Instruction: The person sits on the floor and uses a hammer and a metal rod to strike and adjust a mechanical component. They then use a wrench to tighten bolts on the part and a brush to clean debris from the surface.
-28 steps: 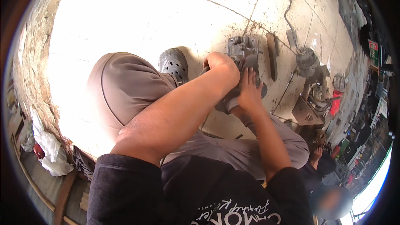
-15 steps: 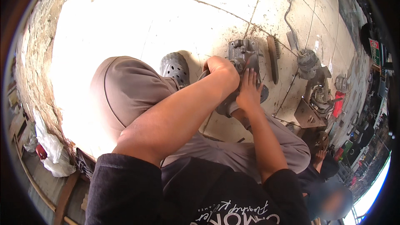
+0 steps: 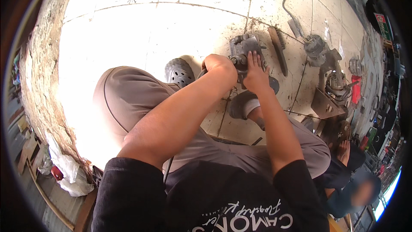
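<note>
A grey cast-metal machine part [image 3: 237, 50] with round bosses lies on the tiled floor in front of me. My right hand [image 3: 256, 76] rests on its right side with fingers stretched flat, the tips on a smooth dark flat piece [image 3: 252, 45]. Bent at the wrist, my left hand [image 3: 219, 65] is at the part's left edge with its fingers curled. A dark cord or handle [image 3: 201, 74] shows beside those fingers; what they grip is hidden by the hand.
A wire brush [image 3: 278, 50] lies right of the part. Farther right are a coiled metal component [image 3: 315, 48], a rusty bracket [image 3: 326, 104] and a red object [image 3: 355, 89]. My shod feet, one in a grey clog [image 3: 179, 73], flank the work. Another person [image 3: 349, 193] sits at lower right.
The view has shifted slightly. The metal part looks tilted a little to the left, and more of the dark flat piece shows beyond my right fingertips. Both hands stay at the part.
</note>
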Demonstrator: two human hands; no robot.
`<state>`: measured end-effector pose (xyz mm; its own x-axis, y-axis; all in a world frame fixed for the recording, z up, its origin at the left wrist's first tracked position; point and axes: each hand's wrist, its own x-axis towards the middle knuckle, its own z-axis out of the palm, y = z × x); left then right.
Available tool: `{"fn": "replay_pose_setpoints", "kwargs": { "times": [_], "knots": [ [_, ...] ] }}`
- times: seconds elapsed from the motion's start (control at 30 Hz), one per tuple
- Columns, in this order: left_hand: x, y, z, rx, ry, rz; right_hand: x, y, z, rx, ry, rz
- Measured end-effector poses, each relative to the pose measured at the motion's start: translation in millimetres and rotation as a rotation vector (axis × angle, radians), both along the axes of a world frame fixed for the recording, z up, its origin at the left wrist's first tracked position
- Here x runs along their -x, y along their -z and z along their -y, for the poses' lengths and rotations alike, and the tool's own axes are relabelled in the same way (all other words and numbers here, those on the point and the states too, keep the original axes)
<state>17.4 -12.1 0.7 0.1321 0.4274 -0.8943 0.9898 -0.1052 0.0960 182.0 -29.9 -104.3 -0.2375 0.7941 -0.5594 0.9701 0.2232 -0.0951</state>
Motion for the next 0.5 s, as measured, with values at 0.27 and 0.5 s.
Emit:
{"fn": "replay_pose_setpoints", "kwargs": {
  "times": [0.27, 0.5],
  "knots": [
    [6, 9, -4, 0.051, -0.022, -0.032, -3, -12, 30, -0.098, -0.052, 0.051],
    [6, 8, 13, -0.149, 0.045, 0.01, -18, -19, 7, -0.179, -0.323, 0.091]
  ]
}}
